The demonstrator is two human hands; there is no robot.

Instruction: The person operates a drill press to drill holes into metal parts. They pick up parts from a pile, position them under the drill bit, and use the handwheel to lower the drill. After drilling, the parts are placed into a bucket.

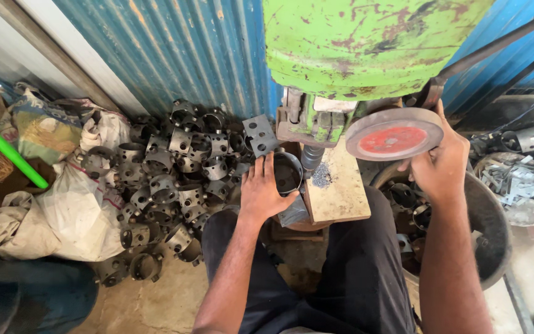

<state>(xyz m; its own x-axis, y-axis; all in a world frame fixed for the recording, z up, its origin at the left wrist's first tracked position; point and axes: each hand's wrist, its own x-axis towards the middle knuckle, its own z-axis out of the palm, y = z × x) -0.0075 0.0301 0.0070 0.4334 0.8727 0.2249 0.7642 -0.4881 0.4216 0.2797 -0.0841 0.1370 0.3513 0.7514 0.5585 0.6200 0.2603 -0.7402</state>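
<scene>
Centre frame: left hand (261, 192) wrapped around a dark metal ring part (287, 173), steadying it beneath the drill spindle (311, 158) (shavings alongside). Right of centre — right hand (441, 162) gripping the red-faced wheel (394, 133). Left — heaped matching parts (168, 185).

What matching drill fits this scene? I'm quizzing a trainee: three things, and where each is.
Things:
1. left hand
2. right hand
3. pile of rings

Places:
a. on the floor by the blue wall
b. on a metal cup under the drill
c. at the red-faced wheel

Pairs: 1-b, 2-c, 3-a
</scene>
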